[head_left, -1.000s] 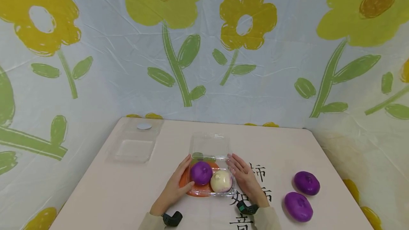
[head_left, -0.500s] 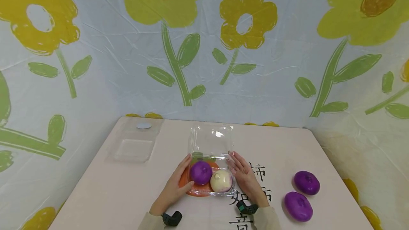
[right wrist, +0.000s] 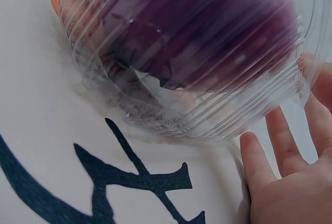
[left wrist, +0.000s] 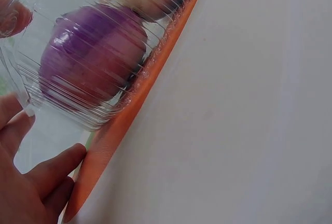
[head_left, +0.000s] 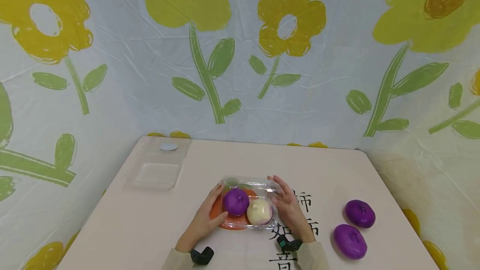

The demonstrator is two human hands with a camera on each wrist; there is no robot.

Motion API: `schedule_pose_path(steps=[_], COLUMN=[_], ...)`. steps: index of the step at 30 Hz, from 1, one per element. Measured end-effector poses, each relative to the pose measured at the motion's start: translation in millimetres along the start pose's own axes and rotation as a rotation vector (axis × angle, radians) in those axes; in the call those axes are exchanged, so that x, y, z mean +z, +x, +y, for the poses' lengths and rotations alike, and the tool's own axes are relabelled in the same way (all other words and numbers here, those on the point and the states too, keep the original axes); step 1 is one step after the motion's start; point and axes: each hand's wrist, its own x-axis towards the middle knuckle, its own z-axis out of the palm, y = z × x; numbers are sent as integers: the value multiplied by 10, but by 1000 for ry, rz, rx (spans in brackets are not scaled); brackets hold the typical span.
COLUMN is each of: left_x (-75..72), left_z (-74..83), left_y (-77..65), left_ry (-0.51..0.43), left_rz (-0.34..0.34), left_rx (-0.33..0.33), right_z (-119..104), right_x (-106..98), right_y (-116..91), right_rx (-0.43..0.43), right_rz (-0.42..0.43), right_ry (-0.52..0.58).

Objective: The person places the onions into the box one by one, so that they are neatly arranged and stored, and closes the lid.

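Note:
On the orange fruit print lies a clear plastic clamshell box (head_left: 243, 225) with its lid (head_left: 248, 181) tilted down over the back part. Inside are a round purple onion-like piece (head_left: 236, 202) and a cream one (head_left: 259, 211) with a purple side. My left hand (head_left: 204, 216) grips the box's left side, thumb at the front rim and index fingertip against the wall in the left wrist view. My right hand (head_left: 290, 209) has fairly straight fingers (right wrist: 282, 141) along the right side, fingertips at the lid's edge and box rim.
Two more purple pieces, one farther back (head_left: 360, 213) and one nearer (head_left: 350, 241), lie on the table (head_left: 123, 236) at right. A second clear box (head_left: 157, 176) stands unfolded at the back left. A flowered cloth (head_left: 240, 107) hangs behind the table.
The lid has come up from lying back, swung toward me and now leans over the box. My right fingers have shifted slightly at its edge; my left hand has stayed put.

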Motion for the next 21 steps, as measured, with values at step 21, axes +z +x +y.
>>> schedule_pose_path(steps=[21], left_x=[-6], left_z=[87], left_y=[-8], left_ry=[-95], left_rz=[17], left_rx=[-17], right_z=[19], right_x=[4], right_y=[-12], right_rx=[-1], right_rz=[51], right_ry=[-89])
